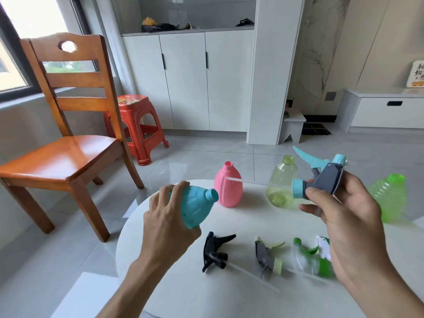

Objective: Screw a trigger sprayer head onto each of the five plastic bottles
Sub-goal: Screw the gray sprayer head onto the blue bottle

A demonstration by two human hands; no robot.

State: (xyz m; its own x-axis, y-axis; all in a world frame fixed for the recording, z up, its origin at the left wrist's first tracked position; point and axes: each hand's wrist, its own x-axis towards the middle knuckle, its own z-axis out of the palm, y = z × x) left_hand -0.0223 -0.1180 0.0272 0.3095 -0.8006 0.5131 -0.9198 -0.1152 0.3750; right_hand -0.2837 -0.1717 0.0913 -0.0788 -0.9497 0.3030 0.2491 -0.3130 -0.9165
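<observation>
Wooden chair (68, 143) far left, red stool (137, 125) behind it. My left hand (169, 216) has its grip curled round the blue bottle (197, 205), lifted off the white tabletop (179, 283), neck tilted right. Pink bottle (228, 187) upright on the tabletop. Black sprayer head (214, 253) lies nearer me. Yellow-clear bottle (281, 182) upright; grey-and-pale-green sprayer head (266, 257) below it. My right hand (344, 212) pinches the blue-and-grey sprayer head (321, 177), dip tube pointing left, well apart from the blue bottle's neck. Green sprayer head (312, 258) partly hidden. Green bottle (390, 196) far right.
</observation>
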